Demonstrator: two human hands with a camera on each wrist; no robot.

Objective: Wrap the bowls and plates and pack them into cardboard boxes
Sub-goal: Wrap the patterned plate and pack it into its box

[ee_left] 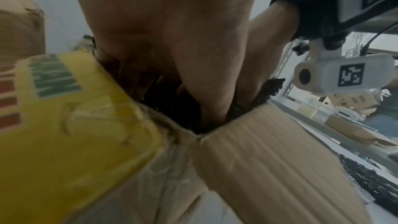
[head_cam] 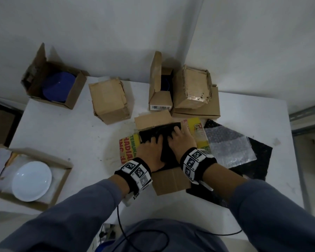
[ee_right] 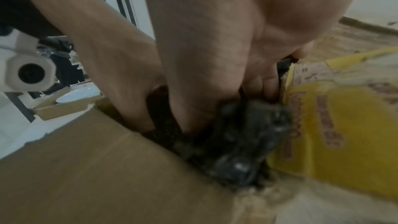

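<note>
A bundle wrapped in black bubble wrap sits in the mouth of an open cardboard box whose side flaps are printed yellow. My left hand and right hand lie side by side on the bundle, fingers spread, pressing it down. In the left wrist view my left hand's fingers reach down beside the black bundle, between the yellow flap and a brown flap. The right wrist view has my right hand pushing on the bundle. What is wrapped inside is hidden.
A white bowl lies in a shallow box at the table's left front. An open box holding a blue bowl stands at the back left, near a closed box. A narrow open box and a taped box stand behind. Clear bubble wrap lies on a black sheet at right.
</note>
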